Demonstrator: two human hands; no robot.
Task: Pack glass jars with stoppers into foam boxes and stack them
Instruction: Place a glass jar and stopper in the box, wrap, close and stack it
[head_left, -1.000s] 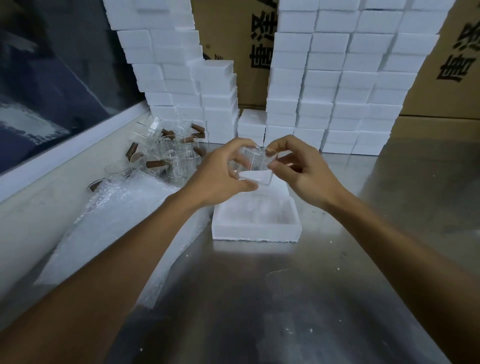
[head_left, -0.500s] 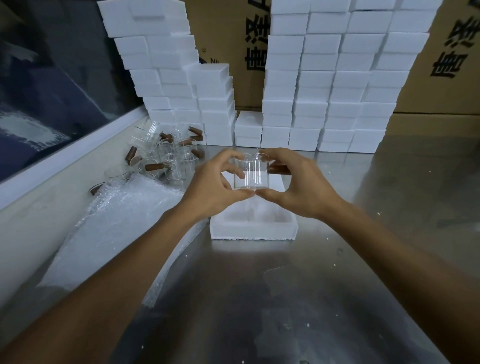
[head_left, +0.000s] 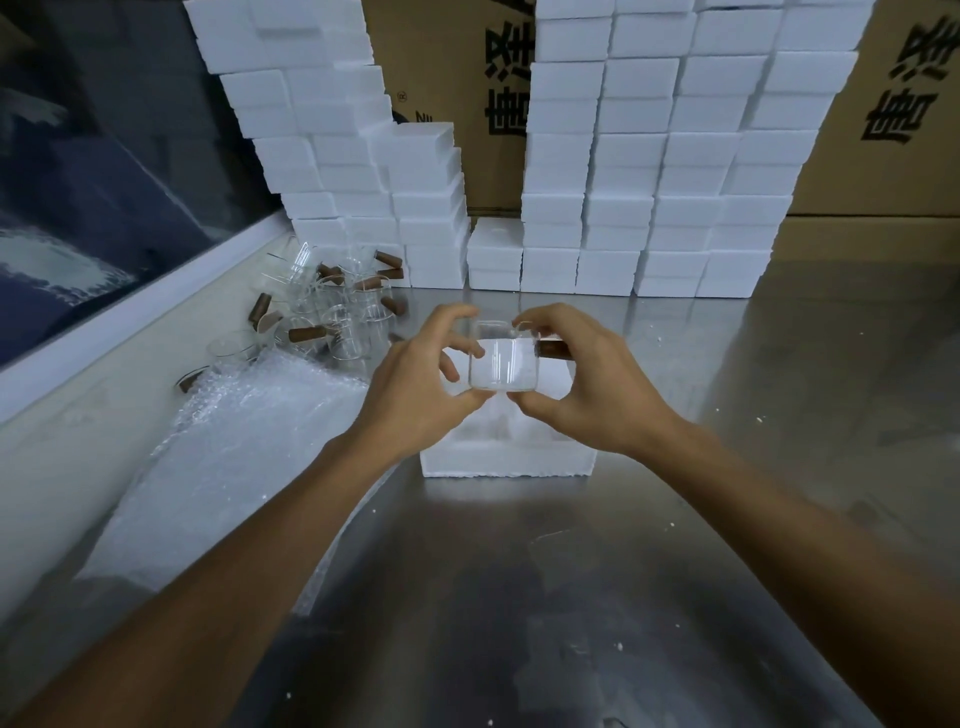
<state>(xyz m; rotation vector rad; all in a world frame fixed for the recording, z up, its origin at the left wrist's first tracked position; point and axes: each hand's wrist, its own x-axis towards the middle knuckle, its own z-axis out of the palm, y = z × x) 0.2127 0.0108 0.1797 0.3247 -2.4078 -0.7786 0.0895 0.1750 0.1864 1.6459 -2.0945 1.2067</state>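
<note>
A clear glass jar (head_left: 503, 361) hangs upright just above an open white foam box (head_left: 506, 460) on the steel table. My left hand (head_left: 415, 382) pinches the jar's left side between thumb and fingers. My right hand (head_left: 587, 382) holds its right side, and a brown stopper (head_left: 555, 348) sticks out between that hand's fingers. The box's inside is mostly hidden behind my hands.
A heap of glass jars and brown stoppers (head_left: 332, 312) lies at the back left, beside a sheet of bubble wrap (head_left: 234, 452). Tall stacks of white foam boxes (head_left: 660, 171) line the back, in front of cardboard cartons (head_left: 893, 119). A low wall (head_left: 78, 415) runs along the left.
Both hands have brought the jar down from chest height toward the foam box, turning it upright. The brown stopper has come into view in my right hand.
</note>
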